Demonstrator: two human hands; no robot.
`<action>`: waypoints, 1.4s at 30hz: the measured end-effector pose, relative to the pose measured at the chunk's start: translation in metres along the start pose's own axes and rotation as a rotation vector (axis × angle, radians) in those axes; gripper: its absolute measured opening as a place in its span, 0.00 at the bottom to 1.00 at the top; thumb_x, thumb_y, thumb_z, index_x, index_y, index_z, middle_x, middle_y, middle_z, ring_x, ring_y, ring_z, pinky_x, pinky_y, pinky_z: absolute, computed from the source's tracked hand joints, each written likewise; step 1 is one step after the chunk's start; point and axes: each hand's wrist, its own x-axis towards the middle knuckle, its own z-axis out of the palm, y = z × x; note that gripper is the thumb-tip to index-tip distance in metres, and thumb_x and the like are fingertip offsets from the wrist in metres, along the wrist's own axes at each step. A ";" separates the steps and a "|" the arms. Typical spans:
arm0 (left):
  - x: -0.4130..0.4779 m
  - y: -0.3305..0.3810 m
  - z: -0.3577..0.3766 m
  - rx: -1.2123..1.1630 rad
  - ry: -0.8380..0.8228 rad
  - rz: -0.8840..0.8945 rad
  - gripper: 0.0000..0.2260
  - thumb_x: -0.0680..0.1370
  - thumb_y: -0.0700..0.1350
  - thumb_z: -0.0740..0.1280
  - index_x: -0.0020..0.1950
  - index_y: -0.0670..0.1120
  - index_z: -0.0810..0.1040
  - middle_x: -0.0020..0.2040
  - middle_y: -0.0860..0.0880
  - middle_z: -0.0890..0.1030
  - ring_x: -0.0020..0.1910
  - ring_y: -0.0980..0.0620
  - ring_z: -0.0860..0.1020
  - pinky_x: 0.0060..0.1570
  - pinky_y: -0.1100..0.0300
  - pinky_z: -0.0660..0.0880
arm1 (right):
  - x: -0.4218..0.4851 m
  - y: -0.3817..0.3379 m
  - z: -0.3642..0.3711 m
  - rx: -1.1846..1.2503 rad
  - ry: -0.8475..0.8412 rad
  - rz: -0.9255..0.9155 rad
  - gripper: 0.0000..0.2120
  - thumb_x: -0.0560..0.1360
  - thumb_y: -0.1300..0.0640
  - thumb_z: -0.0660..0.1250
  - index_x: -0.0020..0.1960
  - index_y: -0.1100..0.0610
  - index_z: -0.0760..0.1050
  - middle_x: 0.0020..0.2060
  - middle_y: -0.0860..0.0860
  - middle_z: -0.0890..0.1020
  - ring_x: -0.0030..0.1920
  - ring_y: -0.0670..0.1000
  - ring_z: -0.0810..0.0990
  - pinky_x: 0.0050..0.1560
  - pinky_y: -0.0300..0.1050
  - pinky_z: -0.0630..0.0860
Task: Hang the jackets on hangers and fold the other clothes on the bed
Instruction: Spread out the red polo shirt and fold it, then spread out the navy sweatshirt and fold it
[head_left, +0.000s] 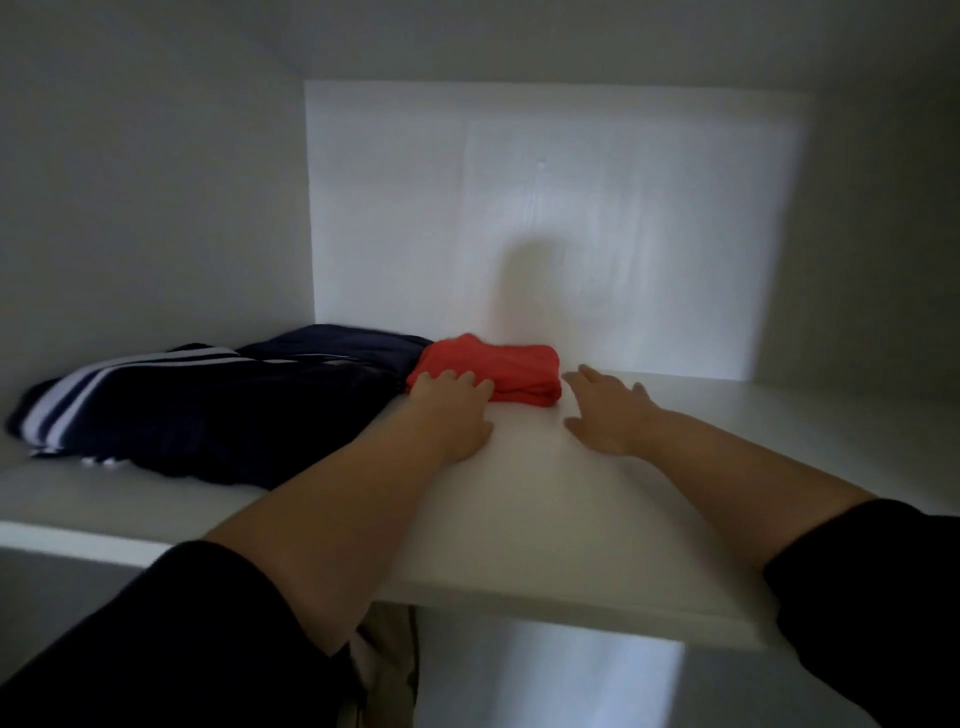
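A folded red garment (498, 366) is seen lying at the back of a white wardrobe shelf (545, 519), close to the lit back panel (571, 234), as two bare forearms are stretched in from the front edge. The left hand (457, 410) is laid palm down at the near left corner of the red bundle, its fingers nearly straight and held together, with the fingertips resting on the cloth and the thumb spread out over the shelf; nothing is gripped. The right hand (605, 415) is held palm down on or just above the shelf, just beside the right end of the red garment, with its fingers straight and fanned apart and nothing held; whether the cloth is touched by it cannot be told. To the left, a folded navy garment with white stripes (208, 410) is spread across the same shelf, its right edge lying against the red bundle. A soft rounded shadow (524, 280) is cast on the back panel above the red garment. Black sleeves are pushed up on the left arm (156, 639) and the right arm (872, 587). Below the shelf, a strip of khaki fabric (389, 670) is partly shown behind the left elbow.
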 end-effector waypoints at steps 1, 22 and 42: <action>-0.008 0.006 -0.006 -0.033 0.008 -0.010 0.27 0.80 0.57 0.56 0.76 0.48 0.57 0.74 0.45 0.62 0.72 0.43 0.62 0.69 0.45 0.60 | -0.010 0.001 -0.006 0.001 0.022 0.018 0.32 0.80 0.50 0.58 0.78 0.55 0.48 0.78 0.54 0.49 0.76 0.57 0.54 0.72 0.64 0.51; -0.345 0.214 -0.087 -0.505 0.309 0.354 0.27 0.80 0.53 0.57 0.77 0.49 0.54 0.77 0.46 0.55 0.75 0.45 0.56 0.71 0.45 0.57 | -0.485 -0.017 -0.028 0.076 0.398 0.551 0.27 0.76 0.50 0.64 0.72 0.59 0.63 0.74 0.58 0.62 0.74 0.57 0.58 0.73 0.53 0.56; -0.769 0.694 -0.298 -0.702 0.457 1.198 0.28 0.79 0.47 0.57 0.77 0.44 0.54 0.78 0.43 0.54 0.75 0.44 0.54 0.72 0.47 0.55 | -1.196 0.086 -0.104 -0.285 0.269 1.199 0.28 0.77 0.53 0.60 0.74 0.58 0.59 0.76 0.56 0.56 0.77 0.55 0.50 0.76 0.53 0.47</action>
